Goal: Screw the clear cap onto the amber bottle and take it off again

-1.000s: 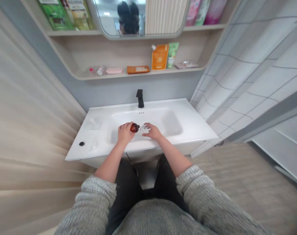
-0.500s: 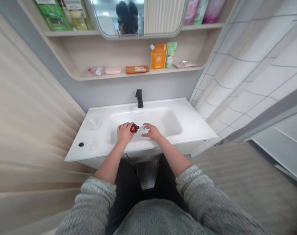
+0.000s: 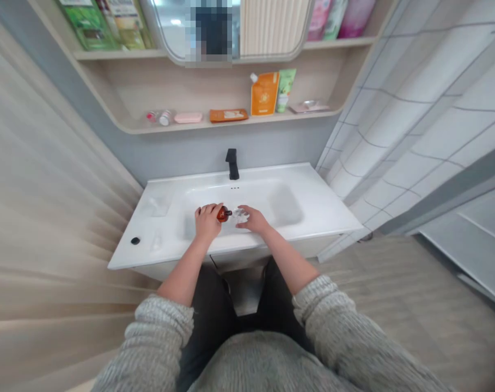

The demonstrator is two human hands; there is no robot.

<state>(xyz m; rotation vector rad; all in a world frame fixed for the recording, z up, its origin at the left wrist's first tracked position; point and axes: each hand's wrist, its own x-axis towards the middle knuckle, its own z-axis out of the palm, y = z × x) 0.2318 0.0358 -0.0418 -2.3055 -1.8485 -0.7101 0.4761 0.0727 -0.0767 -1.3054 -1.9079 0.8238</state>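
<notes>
Over the white sink basin (image 3: 272, 198), my left hand (image 3: 207, 220) is wrapped round a brown bottle (image 3: 222, 214). The bottle lies tilted, with its dark neck pointing right. My right hand (image 3: 255, 220) holds a small clear, transparent container (image 3: 239, 216) whose opening is close to the bottle's neck. Whether any liquid passes between them is too small to tell. A round black cap (image 3: 135, 241) rests on the left part of the counter, near a clear object (image 3: 156, 239).
A black faucet (image 3: 232, 164) stands behind the basin. On the left counter lies a clear flat item (image 3: 159, 206). Above, a shelf (image 3: 149, 128) carries an orange pouch (image 3: 264, 95), a green tube (image 3: 286, 91) and several small items. A curtain (image 3: 55, 218) hangs at the left.
</notes>
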